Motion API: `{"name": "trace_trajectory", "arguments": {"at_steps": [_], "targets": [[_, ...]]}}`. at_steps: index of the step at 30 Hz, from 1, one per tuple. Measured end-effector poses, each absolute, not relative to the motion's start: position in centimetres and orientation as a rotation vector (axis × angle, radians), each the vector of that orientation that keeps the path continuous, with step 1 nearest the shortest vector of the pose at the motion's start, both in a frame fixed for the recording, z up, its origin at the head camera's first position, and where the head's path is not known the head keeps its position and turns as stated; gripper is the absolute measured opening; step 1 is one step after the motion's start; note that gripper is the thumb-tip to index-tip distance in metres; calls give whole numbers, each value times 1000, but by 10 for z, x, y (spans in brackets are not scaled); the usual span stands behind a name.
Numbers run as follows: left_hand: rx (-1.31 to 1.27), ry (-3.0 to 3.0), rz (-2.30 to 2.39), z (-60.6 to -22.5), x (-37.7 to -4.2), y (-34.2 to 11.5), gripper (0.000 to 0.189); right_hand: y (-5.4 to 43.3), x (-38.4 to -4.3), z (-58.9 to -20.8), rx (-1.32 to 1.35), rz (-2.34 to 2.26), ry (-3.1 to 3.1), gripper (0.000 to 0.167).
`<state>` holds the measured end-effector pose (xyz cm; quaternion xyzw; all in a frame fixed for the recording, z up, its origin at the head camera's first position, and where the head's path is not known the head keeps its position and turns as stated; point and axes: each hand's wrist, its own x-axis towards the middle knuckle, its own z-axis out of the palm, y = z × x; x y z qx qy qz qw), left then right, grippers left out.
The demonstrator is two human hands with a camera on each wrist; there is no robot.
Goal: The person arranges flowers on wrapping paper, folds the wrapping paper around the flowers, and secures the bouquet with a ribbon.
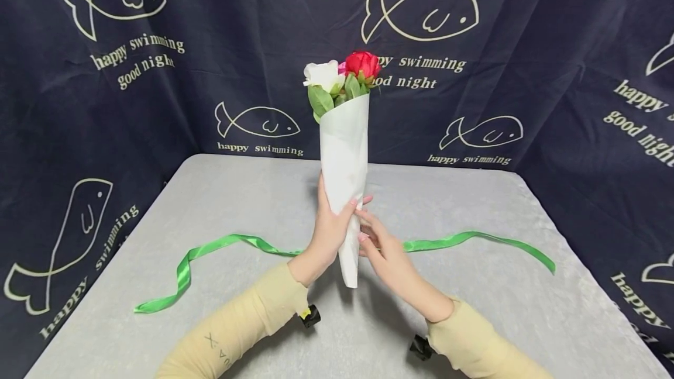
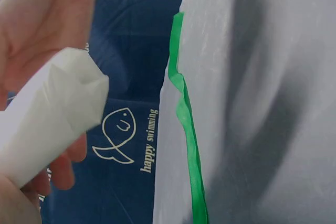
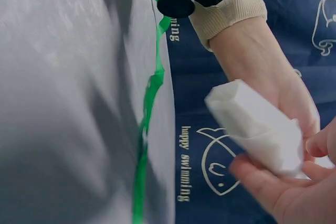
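Observation:
A bouquet wrapped in white paper (image 1: 343, 151) stands upright above the table, its narrow end down. A white rose (image 1: 322, 76) and a red rose (image 1: 362, 65) show at the top, with green leaves and a bit of pink between them. My left hand (image 1: 329, 230) grips the paper cone around its lower half, thumb in front. Beside the cone's right edge, my right hand (image 1: 387, 250) touches the paper with fairly straight fingers. In the right wrist view the folded paper tip (image 3: 252, 119) lies between the two hands.
A long green ribbon (image 1: 210, 244) stretches across the grey cloth-covered table (image 1: 253, 192), passing behind the hands. Dark curtains (image 1: 337, 16) with fish drawings surround the table. Black wrist cameras, one at the left cuff (image 1: 310, 316), sit under both sleeves.

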<state>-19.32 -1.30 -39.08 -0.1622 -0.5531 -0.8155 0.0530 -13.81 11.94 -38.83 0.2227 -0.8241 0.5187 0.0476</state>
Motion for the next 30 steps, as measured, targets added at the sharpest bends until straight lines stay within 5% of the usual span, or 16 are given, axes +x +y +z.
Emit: {"name": "trace_trajectory", "arguments": {"at_steps": [10, 30], "targets": [[-556, -1563, -2628, -381, -185, -10, 73, 129, -147, -397, 458, 2624, -2253, 43], [-429, -1971, -2345, -375, -184, -20, 81, 139, -142, -399, 338, 2315, -2424, 36]]}}
